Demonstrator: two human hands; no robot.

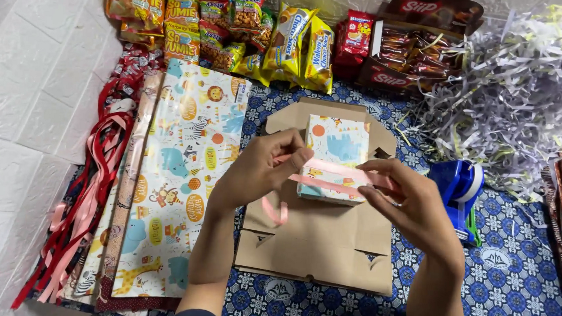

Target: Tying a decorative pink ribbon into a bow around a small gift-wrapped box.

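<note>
A small box wrapped in animal-print paper (pixel 337 145) sits on a flattened brown cardboard sheet (pixel 318 243) in the middle of the view. A pink ribbon (pixel 332 168) runs across the box's front. My left hand (pixel 261 170) pinches the ribbon at its left side, and a loose loop of it hangs below that hand. My right hand (pixel 404 200) holds the ribbon's other end at the box's right edge.
Sheets of animal-print wrapping paper (pixel 177 178) and red and pink ribbons (pixel 90 186) lie at left. Snack packets (pixel 236 30) line the back. Shredded paper (pixel 515 93) is piled at right, with a blue tape dispenser (pixel 459 186) beside my right hand.
</note>
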